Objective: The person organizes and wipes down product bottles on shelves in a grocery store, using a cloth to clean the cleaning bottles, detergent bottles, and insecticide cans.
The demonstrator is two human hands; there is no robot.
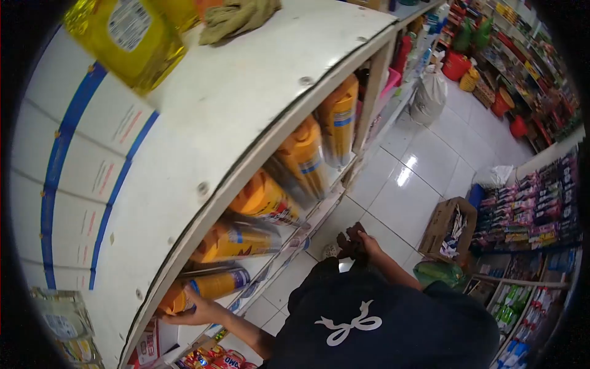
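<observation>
My left hand (195, 309) is closed round the orange lid end of a plastic jar (221, 284), the nearest in a row on the shelf under the white top. The jar leans on its side, its purple and yellow label facing up. Beyond it stand more orange-lidded jars, among them one tilted jar (236, 241) and another jar (305, 154). My right hand (369, 245), out over the floor, grips a dark brown cloth (351, 243) that hangs in folds. Its fingertips are partly hidden by the cloth.
On the white counter top (246, 92) lie yellow pouches (132, 40), a greenish rag (238, 19) and blue-striped white boxes (86, 178). A cardboard box (450, 230) and a white sack (429, 95) stand on the tiled floor (402, 166). Stocked shelves line the right side.
</observation>
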